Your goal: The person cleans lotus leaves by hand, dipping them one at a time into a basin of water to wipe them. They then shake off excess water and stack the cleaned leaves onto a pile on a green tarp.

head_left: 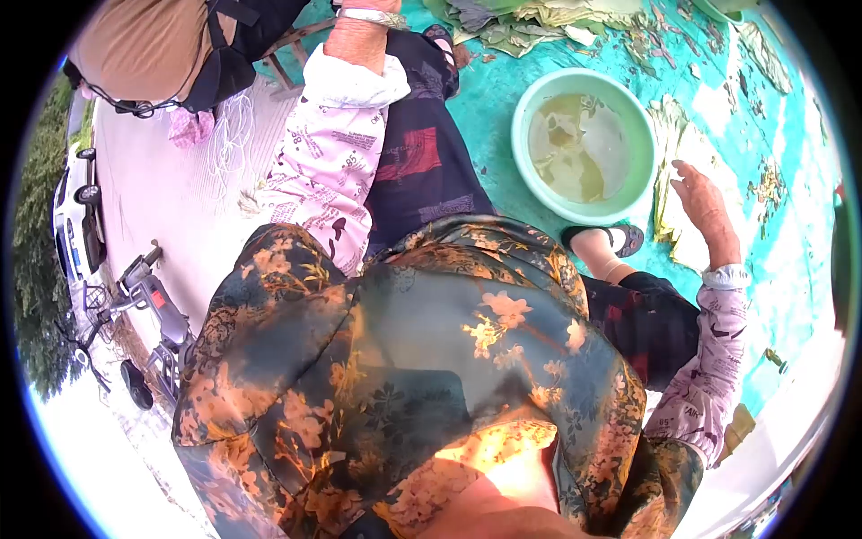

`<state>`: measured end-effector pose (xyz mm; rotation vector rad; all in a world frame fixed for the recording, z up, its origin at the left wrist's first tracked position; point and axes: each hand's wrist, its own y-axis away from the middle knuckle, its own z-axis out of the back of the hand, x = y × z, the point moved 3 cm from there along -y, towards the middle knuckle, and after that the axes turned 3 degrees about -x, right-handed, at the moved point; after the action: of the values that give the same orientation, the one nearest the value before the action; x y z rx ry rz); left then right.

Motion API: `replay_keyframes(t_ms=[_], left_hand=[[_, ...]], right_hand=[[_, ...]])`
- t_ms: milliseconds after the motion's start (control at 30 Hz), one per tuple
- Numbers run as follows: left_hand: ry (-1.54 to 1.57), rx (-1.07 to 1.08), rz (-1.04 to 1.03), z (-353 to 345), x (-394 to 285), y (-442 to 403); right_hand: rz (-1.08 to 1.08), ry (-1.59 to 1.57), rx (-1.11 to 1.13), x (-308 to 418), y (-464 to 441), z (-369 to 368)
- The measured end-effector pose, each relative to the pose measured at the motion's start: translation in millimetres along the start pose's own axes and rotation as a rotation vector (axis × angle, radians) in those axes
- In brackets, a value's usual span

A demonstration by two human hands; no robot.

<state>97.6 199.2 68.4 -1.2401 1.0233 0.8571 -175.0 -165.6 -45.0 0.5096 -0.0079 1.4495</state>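
My right hand (705, 202) is over the right side, its fingers apart and slightly bent, with nothing visible in them. It is over or at the edge of a stack of large pale green leaves (675, 135); I cannot tell whether it touches them. Left of these leaves stands a light green basin (523, 175) holding shallow, murky yellowish water. My left hand (370, 5) reaches to the top edge, where the frame cuts off its fingers. A bracelet circles that wrist, above a rolled white cuff.
A teal sheet (485, 108) covers the ground, with more leaves (530, 27) and scraps at the top. A person in tan and black clothing (144, 45) is at upper left, near white string (232, 135). An electric scooter (157, 301) and a car (76, 220) stand left.
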Motion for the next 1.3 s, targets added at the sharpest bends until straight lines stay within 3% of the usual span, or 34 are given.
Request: replay_keyframes(t_ms=[33, 67, 200, 233, 400, 500, 600, 667, 733, 800, 933, 967, 1067, 1167, 1300], left_hand=[[0.053, -0.066, 0.154, 28.4, -1.5, 9.9], [0.113, -0.100, 0.093, 56.8, 6.2, 18.1], [-0.388, -0.288, 0.206, 178.9, 32.2, 83.5], [-0.378, -0.343, 0.258, 208.5, 39.1, 104.4], [-0.554, -0.554, 0.694, 289.1, 109.3, 240.3], [-0.461, -0.596, 0.802, 290.6, 116.7, 283.0], [-0.433, -0.449, 0.853, 274.1, 128.6, 281.4], [-0.503, -0.434, 0.752, 269.6, 162.1, 295.0], [-0.642, -0.324, 0.976, 260.6, 183.5, 315.0], [-0.936, -0.114, 0.859, 273.1, 236.2, 357.1], [-1.478, 0.207, 0.989, 294.8, 267.5, 452.9], [-1.492, 0.058, 1.092, 314.9, 284.3, 487.1], [-1.178, -0.477, 1.261, 316.5, 186.5, 499.7], [-1.349, -0.603, 1.283, 311.6, 160.2, 497.0], [-1.249, -0.403, 1.400, 314.7, 209.0, 498.0]], right_hand=[[0.049, -0.027, 0.014, 10.6, 0.3, -3.4], [0.099, -0.052, 0.032, 20.4, 0.5, -10.8], [0.265, -0.027, 0.195, 56.5, 2.2, -52.5], [0.289, 0.006, 0.265, 67.5, 4.2, -59.4], [0.315, 0.095, 0.397, 77.0, 1.0, -93.1], [0.373, 0.050, 0.355, 81.3, -5.4, -90.5], [0.416, 0.057, 0.312, 84.0, -11.0, -101.2], [0.418, 0.031, 0.329, 86.3, -9.9, -116.2], [0.397, -0.010, 0.366, 86.1, -10.2, -126.9], [0.342, -0.068, 0.412, 81.1, -10.9, -131.7], [0.388, -0.167, 0.394, 64.6, -16.4, -131.8], [0.350, -0.156, 0.407, 61.1, -17.3, -132.9], [0.328, -0.199, 0.443, 46.6, -22.4, -141.2], [0.330, -0.232, 0.454, 44.6, -25.5, -143.3], [0.301, -0.175, 0.446, 46.9, -23.3, -142.0]])
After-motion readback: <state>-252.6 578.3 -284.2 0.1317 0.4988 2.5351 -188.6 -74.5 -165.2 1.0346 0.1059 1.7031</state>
